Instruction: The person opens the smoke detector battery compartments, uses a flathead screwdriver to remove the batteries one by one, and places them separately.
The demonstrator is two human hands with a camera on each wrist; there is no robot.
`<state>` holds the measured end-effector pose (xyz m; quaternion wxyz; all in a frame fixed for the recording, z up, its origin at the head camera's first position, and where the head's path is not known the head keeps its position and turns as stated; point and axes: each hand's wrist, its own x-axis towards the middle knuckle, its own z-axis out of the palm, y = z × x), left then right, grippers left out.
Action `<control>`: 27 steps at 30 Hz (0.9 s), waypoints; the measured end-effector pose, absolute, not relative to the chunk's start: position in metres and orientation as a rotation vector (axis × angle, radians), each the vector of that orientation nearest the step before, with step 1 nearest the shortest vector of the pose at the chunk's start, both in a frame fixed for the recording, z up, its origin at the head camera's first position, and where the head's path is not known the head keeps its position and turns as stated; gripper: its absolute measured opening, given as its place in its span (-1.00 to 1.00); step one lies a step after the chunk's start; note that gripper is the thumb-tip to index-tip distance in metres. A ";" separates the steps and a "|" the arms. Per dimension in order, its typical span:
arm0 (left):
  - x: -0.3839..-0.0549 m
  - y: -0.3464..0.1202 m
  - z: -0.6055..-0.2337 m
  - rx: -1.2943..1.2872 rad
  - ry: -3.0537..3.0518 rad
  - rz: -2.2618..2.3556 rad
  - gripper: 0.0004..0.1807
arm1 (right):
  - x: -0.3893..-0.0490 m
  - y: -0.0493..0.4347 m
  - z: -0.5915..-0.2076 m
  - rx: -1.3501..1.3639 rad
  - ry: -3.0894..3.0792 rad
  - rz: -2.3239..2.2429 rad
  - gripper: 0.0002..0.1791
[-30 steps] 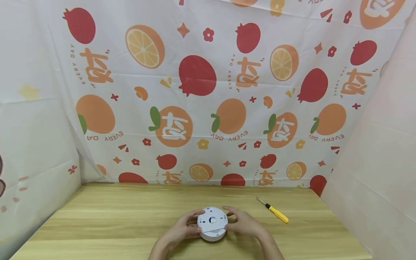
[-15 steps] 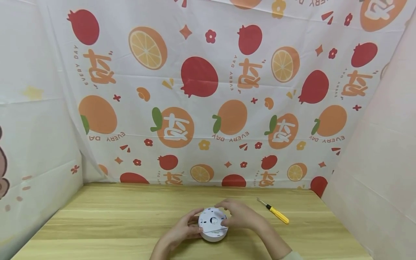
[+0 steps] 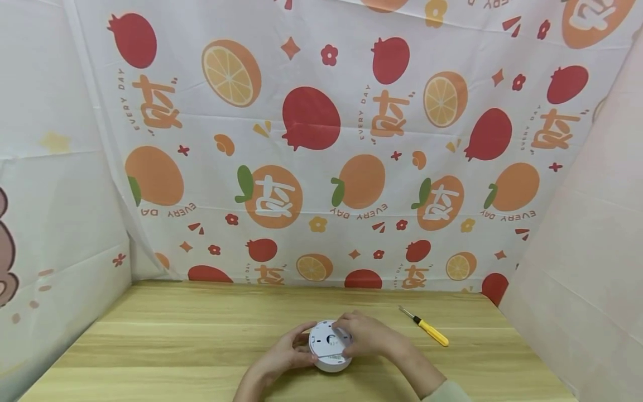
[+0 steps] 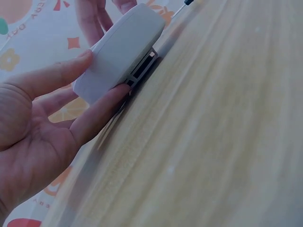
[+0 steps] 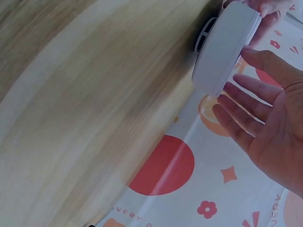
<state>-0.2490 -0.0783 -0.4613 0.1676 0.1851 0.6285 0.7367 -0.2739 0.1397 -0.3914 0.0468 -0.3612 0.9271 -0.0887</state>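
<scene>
A round white smoke detector [image 3: 331, 367] rests on the table with its flat mounting plate [image 3: 318, 347] facing up; a hole sits in the plate's middle. My left hand [image 3: 287, 352] grips the left side, thumb toward me and fingers round the far edge. In the left wrist view, dark slots show low on the detector [image 4: 120, 49], beside a fingertip of that hand [image 4: 47, 113]. Over the right part of the plate lies my right hand [image 3: 369, 336], fingers at the far side, thumb at the near edge. The right wrist view shows its thumb [image 5: 265, 60] touching the plate's rim.
A screwdriver [image 3: 427, 328] with a yellow and black handle lies to the right, tip pointing away. The wooden table [image 3: 201, 329] ends at a fruit-printed cloth [image 3: 311, 184] behind, with pale cloth walls [image 3: 572, 268] at the sides.
My right hand has shifted from the detector's right edge up and inward over the plate. The left hand keeps its hold, and the screwdriver stays put.
</scene>
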 end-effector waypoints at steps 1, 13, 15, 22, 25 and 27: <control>-0.249 -0.078 -0.461 0.524 1.792 2.095 -0.18 | -0.275 0.140 -0.391 -1.108 2.826 -0.267 -0.41; -0.250 -0.077 -0.461 0.512 1.779 2.100 -0.18 | -0.282 0.140 -0.390 -1.185 2.781 -0.232 -0.39; -0.250 -0.078 -0.460 0.516 1.783 2.096 -0.18 | -0.283 0.140 -0.391 -1.190 2.780 -0.226 -0.38; -0.250 -0.078 -0.460 0.505 1.771 2.096 -0.19 | -0.284 0.142 -0.395 -1.204 2.763 -0.267 -0.34; -0.249 -0.078 -0.460 0.507 1.778 2.094 -0.19 | -0.284 0.143 -0.396 -1.233 2.765 -0.278 -0.33; -0.249 -0.077 -0.460 0.506 1.782 2.096 -0.19 | -0.285 0.144 -0.397 -1.252 2.765 -0.286 -0.33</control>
